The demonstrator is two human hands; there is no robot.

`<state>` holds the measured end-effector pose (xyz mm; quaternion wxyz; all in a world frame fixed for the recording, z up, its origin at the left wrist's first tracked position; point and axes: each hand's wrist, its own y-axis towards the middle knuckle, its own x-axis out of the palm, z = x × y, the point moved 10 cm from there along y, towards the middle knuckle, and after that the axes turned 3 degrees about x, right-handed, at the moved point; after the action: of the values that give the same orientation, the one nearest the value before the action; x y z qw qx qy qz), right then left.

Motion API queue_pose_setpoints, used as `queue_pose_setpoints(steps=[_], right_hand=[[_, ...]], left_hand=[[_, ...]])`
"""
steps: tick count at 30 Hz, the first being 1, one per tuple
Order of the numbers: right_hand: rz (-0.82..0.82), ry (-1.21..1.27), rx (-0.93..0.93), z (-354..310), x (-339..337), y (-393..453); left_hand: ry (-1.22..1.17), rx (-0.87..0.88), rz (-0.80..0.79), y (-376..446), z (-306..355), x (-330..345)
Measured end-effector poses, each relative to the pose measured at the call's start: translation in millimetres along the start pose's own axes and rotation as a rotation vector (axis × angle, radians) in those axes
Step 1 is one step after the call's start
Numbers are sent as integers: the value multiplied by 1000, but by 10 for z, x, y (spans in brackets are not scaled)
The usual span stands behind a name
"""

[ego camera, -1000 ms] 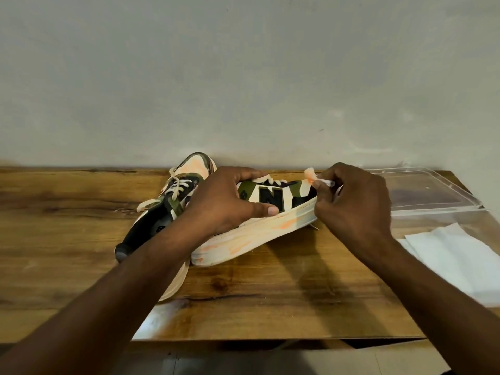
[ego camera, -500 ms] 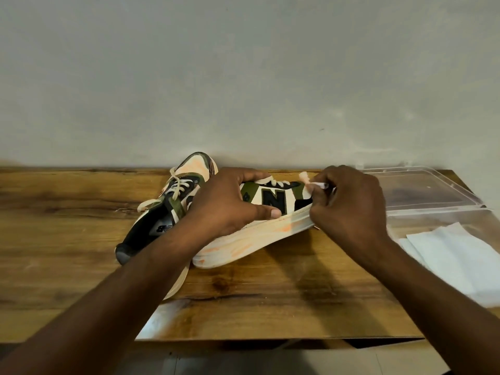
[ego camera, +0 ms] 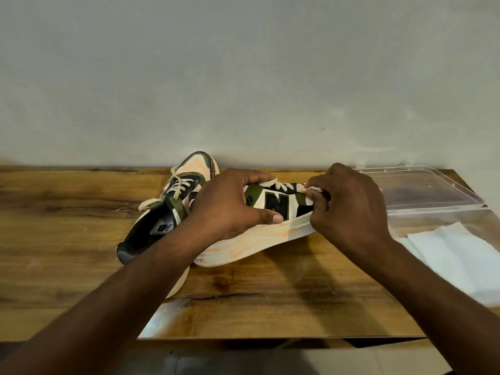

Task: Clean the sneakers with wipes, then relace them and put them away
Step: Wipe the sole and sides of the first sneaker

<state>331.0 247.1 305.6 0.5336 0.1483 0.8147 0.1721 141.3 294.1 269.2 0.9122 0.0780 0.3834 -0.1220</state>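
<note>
Two camouflage sneakers lie on the wooden table [ego camera: 67, 239]. My left hand [ego camera: 230, 207] grips the nearer sneaker [ego camera: 273, 204], tilted on its side with its orange-stained white sole [ego camera: 251, 242] facing me, thumb pressed on the sole's upper edge. My right hand [ego camera: 349, 209] pinches a small white wipe [ego camera: 315, 189] against the sneaker's side near the toe; most of the wipe is hidden by the fingers. The other sneaker [ego camera: 173, 204] rests behind it, laced, its opening facing me.
A clear plastic box lid [ego camera: 422, 190] lies at the back right against the wall. Loose white wipes [ego camera: 457, 255] lie on the table's right edge. The table's front edge [ego camera: 270, 338] runs below my forearms.
My right hand with the wipe has moved left along the sneaker's upper, from the toe tip toward the N logo. My left hand has kept its hold.
</note>
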Motion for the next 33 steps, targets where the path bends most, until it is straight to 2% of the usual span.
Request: queue_pose_setpoints(steps=[3,7,10,13,18,21,25,28,33], right_hand=[[-23,73,-66,-215,86,-96],[-2,-1,-104,-193,26,-43],[35,-47,-1,131,-83,101],[49,45,99,332,-111,126],[32,121,-24,-170,40,-149],[36,73,-87,-246,33,-162],[89,12,48,294,-138,80],[57,56,167,652,-173,148],[44,88,157,559,-131,66]], left_hand=[[1,6,3,13,-15,-12],[-46,-10,-16,33,-44,-27],[-81,-25,-33,45,-63,-27],[-67,-14,-34,39,-45,-21],[-79,0,-21,49,-60,-25],[-92,17,-30,55,-64,-16],[-41,59,-27,36,-41,-20],[29,134,-11,-9,56,14],[99,168,15,-42,132,46]])
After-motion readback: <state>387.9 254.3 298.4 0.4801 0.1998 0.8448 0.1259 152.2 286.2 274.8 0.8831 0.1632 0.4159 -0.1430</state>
